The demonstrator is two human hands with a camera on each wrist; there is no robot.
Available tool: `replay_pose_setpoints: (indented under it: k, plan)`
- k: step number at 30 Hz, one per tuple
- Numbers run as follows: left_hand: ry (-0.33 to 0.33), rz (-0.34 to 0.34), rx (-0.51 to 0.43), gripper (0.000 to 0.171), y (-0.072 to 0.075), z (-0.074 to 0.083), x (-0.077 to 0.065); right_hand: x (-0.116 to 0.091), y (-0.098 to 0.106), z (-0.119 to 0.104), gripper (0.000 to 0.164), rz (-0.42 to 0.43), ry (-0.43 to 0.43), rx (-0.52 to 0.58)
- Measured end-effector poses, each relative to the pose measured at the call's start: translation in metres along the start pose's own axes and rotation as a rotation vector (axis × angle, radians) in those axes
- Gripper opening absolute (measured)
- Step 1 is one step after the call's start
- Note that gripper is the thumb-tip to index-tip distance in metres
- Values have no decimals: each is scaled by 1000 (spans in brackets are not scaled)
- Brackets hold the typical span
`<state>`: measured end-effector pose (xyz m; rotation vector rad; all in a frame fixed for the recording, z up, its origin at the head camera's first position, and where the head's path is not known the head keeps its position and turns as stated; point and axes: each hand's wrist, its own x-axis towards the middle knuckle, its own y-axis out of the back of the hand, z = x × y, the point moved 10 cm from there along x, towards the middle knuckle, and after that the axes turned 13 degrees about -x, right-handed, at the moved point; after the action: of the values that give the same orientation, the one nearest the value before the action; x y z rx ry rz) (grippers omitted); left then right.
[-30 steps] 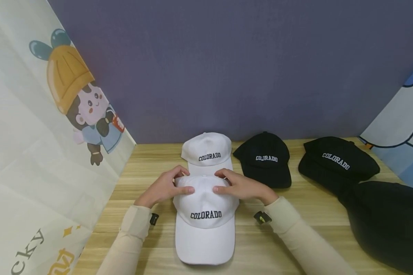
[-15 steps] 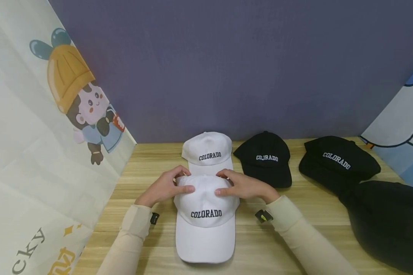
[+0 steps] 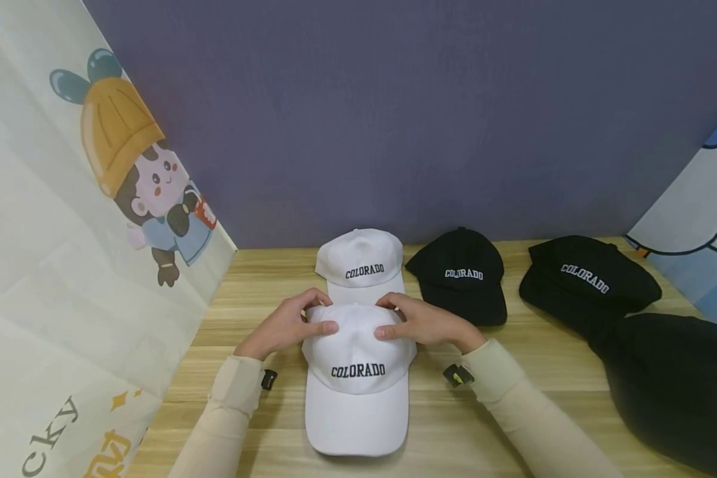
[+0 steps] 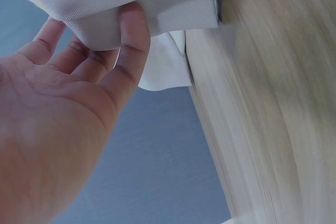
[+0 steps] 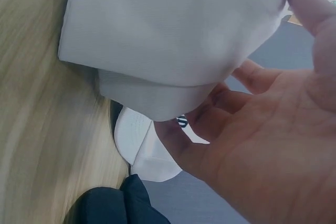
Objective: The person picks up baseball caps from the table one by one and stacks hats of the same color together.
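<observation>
Soft, even light (faint shadows).

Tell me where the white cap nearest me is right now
In the head view, the nearest white cap is at lower centre, held between the left hand and the right hand, directly in front of the other white cap.

Front white cap [image 3: 357, 385] partly behind hands [image 3: 287, 324] [image 3: 423, 322]

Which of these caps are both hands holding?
The front white cap; the other white cap sits behind it, and the black caps lie off to the right.
</observation>
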<state>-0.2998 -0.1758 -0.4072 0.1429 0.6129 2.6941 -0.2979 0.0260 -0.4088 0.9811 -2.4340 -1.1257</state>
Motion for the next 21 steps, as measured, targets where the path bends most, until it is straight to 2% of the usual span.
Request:
replay_pose_setpoints:
  k: [12,21]
  plan:
    - [-28,1,32,36,1,5,-1,-1,1,0,49,5,-4,-7]
    - [-47,90,120,28,15,3,0,0,0,0,49,-8,14,17]
